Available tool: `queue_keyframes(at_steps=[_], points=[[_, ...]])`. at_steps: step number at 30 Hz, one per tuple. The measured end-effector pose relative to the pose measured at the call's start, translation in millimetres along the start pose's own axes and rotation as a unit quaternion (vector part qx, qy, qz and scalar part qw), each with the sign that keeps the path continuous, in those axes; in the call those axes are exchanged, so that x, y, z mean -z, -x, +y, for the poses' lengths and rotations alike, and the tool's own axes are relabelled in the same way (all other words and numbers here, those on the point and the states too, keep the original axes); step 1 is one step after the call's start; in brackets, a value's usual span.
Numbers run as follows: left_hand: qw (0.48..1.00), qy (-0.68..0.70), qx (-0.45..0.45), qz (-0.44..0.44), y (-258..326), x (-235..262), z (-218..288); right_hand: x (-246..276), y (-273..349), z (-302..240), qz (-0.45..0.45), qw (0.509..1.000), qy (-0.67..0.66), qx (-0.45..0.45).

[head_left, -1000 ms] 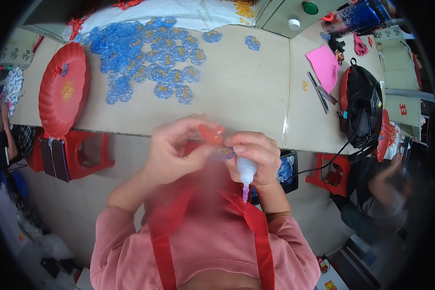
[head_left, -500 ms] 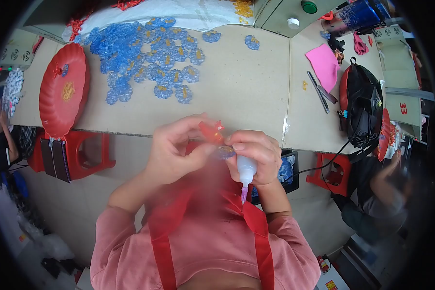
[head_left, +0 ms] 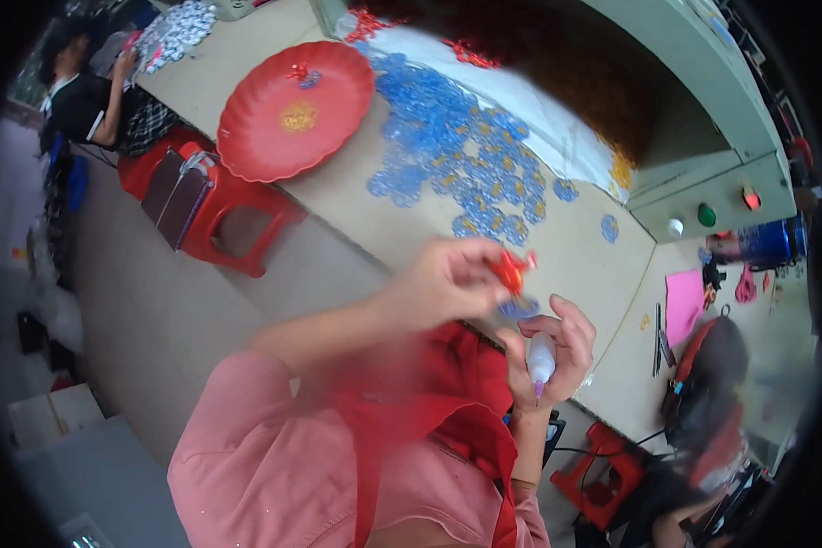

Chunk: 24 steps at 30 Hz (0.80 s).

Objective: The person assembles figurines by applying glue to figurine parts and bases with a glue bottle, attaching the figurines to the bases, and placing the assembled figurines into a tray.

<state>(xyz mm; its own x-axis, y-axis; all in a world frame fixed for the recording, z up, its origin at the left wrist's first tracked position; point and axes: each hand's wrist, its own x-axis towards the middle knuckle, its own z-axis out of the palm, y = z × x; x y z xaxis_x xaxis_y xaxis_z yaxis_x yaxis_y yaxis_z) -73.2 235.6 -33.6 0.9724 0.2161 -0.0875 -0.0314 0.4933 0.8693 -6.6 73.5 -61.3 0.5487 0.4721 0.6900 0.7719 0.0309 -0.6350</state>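
Note:
My left hand (head_left: 438, 290) pinches a small red figure (head_left: 511, 272) with a bit of yellow on it. Directly under the figure is a clear blue scalloped disc (head_left: 519, 309); the two look joined. In my right hand (head_left: 571, 342) rests a small white dropper bottle (head_left: 541, 354), its purple needle tip pointing down toward me. The fingertips of that hand are lifted and spread near the disc. Beyond my hands, many more blue discs (head_left: 466, 173) lie heaped and spread on the table, several with yellow centres.
A large red scalloped tray (head_left: 247, 100) with a red figure and disc in it overhangs the table edge at left, above a red stool (head_left: 237, 233). Pink cloth (head_left: 683, 306), tweezers (head_left: 657, 340) and a black bag (head_left: 717, 365) lie right. Another person (head_left: 91, 100) sits far left.
The view has swung left, bringing the red tray closer to the middle. My hands have moved apart a little, and the right fingers have opened away from the disc while keeping the bottle.

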Motion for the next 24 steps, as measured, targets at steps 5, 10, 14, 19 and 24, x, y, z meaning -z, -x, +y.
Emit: queue_keyframes(at_steps=[5, 10, 14, 19, 24], points=[[0.882, -0.262, -0.232, 0.315, -21, 121, 81, 2, 6, 9, 0.023, 0.998, -0.015, -0.052], [0.670, -0.500, -0.166, 0.523, -19, 281, 121, 1, 8, 13, 0.037, 0.994, 0.015, -0.102], [0.561, -0.626, -0.042, 0.540, -38, 309, 118, -2, 4, 9, 0.001, 0.995, 0.034, -0.099], [0.544, -0.663, -0.014, 0.514, -53, 304, 116, 3, 5, 9, 0.006, 0.993, 0.047, -0.106], [0.544, -0.681, 0.003, 0.491, -45, 303, 119, 5, 7, 11, 0.002, 0.993, 0.055, -0.108]])
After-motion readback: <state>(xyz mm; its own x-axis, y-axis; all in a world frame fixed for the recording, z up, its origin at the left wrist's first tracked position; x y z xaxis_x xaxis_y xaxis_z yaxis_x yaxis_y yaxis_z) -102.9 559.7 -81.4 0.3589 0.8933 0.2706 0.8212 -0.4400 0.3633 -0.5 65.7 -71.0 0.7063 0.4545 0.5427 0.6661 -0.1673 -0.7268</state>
